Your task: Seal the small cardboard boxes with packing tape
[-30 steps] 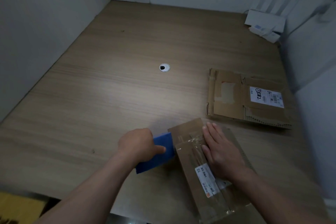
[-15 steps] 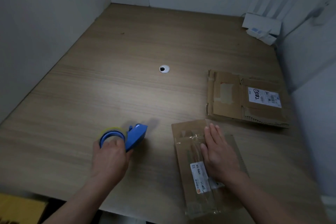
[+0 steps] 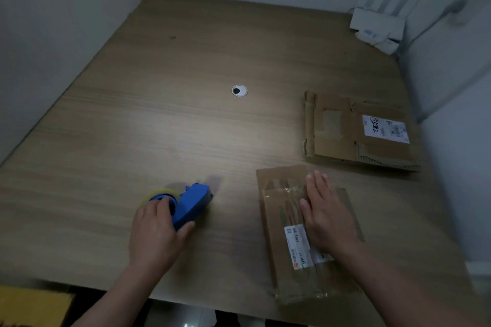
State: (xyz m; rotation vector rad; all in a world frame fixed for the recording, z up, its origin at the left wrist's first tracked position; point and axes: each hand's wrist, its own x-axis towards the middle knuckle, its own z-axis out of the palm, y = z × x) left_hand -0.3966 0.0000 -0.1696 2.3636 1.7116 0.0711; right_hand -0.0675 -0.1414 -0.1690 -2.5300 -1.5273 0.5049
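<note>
The left hand (image 3: 156, 231) grips the blue tape dispenser (image 3: 192, 200), fingers curled over its yellowish roll, low on the wooden surface (image 3: 159, 127). Well apart to the right, the right hand (image 3: 326, 216) lies flat, fingers straight, on a taped, flattened cardboard box (image 3: 281, 215) near the front edge. A second flattened box (image 3: 353, 130) lies just beyond it, and a cable grommet (image 3: 239, 90) sits mid-surface.
</note>
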